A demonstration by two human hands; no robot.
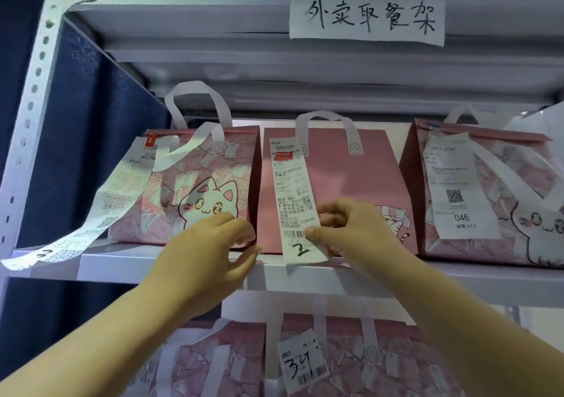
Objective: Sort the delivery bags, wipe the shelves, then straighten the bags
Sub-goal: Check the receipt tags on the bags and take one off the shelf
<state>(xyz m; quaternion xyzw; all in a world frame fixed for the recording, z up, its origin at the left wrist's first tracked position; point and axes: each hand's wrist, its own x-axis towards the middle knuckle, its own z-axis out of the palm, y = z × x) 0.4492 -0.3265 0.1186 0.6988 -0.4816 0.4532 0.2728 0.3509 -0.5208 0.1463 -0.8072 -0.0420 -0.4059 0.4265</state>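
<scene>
Shelf [122, 264] — cat bag [195, 183] crowds middle bag [351, 183]; right hand [354, 229] pinches its receipt [291, 189].

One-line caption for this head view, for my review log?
Right hand pinches the receipt marked 2 on the middle pink bag; left hand grips the neighbouring cat-print bag at its corner.

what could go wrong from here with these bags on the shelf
1. The right hand pinches the middle receipt. A tug could tear it off the middle bag and lose the order slip.
2. The long receipt on the left bag hangs over the shelf edge. An arm might snag it and drag that bag forward.
3. The left hand is at the left bag's lower corner. Pushing there could skew it against the middle bag.
</scene>
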